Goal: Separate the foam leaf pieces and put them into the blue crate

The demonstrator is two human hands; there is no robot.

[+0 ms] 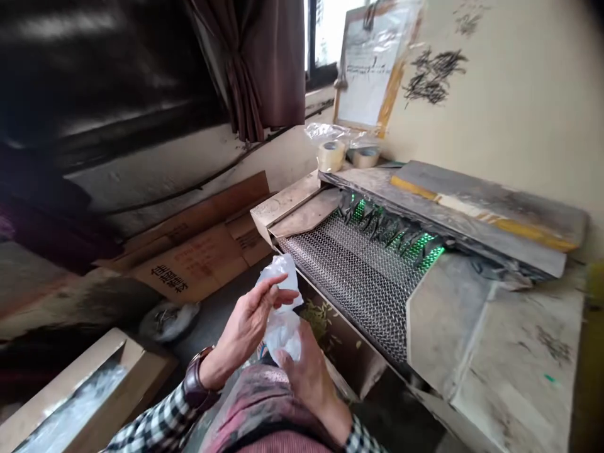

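Observation:
A whitish, translucent plastic bag (283, 335) is in front of my lap, its upper part bunched and standing up. My right hand (309, 377) curls around the lower part of the bag from the right, thumb across its front. My left hand (250, 318), with a dark watch strap at the wrist, reaches in from the left. Its fingers are stretched out across the bag's upper half, touching or just in front of it. What the bag holds cannot be made out.
A machine with a metal mesh conveyor belt (363, 277) and green-lit strip curtain stands to the right. Tape rolls (331, 156) sit on it. Flattened cardboard (189, 258) leans by the wall. An open carton (127, 377) with clear plastic is at lower left. A clipboard (365, 82) leans behind.

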